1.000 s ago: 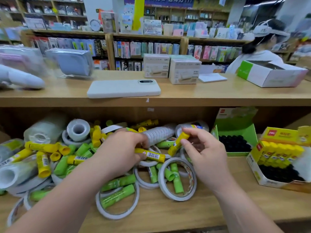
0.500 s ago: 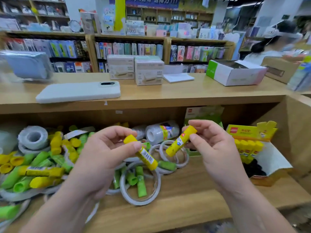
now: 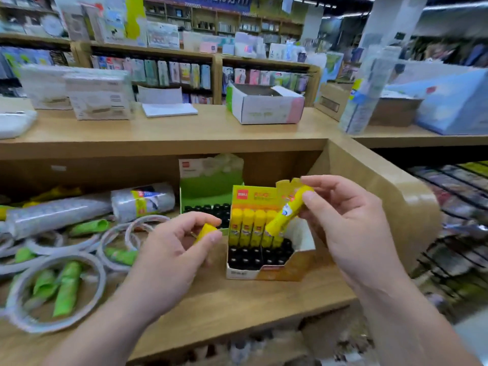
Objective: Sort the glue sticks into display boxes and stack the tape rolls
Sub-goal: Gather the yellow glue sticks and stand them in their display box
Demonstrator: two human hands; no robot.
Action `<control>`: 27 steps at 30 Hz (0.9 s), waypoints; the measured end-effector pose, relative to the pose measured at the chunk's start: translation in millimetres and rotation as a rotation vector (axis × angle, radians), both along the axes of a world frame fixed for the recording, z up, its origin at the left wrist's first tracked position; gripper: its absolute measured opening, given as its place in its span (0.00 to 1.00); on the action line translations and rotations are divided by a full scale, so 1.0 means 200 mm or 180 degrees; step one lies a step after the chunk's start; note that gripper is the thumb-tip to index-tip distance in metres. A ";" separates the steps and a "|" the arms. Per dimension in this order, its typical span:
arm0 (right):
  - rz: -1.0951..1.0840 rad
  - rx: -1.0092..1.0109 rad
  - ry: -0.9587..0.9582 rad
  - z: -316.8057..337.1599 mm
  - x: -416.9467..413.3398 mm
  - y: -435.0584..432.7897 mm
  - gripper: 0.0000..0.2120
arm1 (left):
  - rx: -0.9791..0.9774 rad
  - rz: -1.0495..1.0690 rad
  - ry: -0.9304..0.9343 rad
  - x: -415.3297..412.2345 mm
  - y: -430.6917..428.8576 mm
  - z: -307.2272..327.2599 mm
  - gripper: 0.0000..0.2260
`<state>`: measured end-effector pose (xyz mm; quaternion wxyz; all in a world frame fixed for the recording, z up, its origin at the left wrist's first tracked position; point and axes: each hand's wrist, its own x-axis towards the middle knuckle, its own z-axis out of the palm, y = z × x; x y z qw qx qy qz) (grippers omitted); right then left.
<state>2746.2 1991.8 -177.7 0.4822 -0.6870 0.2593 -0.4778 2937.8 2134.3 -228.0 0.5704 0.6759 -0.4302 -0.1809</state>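
Now left hand [image 3: 169,257] and right hand [image 3: 351,228], each pinching a glue stick [image 3: 284,220], have reached the yellow display box [image 3: 277,270].

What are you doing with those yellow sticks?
A person is sorting glue sticks. The right hand holds a yellow glue stick tilted over the yellow cardboard display box, where a row of yellow sticks stands. The left hand grips a second yellow glue stick beside the box. Green glue sticks and white tape rolls lie loose to the left.
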 end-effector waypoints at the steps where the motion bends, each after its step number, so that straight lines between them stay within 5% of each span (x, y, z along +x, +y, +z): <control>1: 0.0010 -0.0092 0.0138 0.00 -0.03 -0.03 0.10 | 0.0167 0.0017 -0.0268 -0.02 -0.04 -0.03 0.06; 5: 0.0000 -0.0463 0.0794 -0.02 -0.09 -0.11 0.12 | 0.0537 0.0033 -0.0908 -0.05 -0.11 -0.13 0.06; 12: -0.0344 -0.1135 0.1727 -0.13 -0.03 -0.17 0.11 | 0.0537 0.0148 -0.1055 -0.04 -0.11 -0.19 0.07; 20: -0.0748 -0.1675 0.2084 -0.13 -0.01 -0.18 0.03 | 0.0496 0.0228 -0.1019 -0.05 -0.11 -0.20 0.08; 27: -0.1060 -0.1855 0.2365 -0.12 0.01 -0.19 0.08 | 0.0498 0.0221 -0.1027 -0.06 -0.11 -0.19 0.07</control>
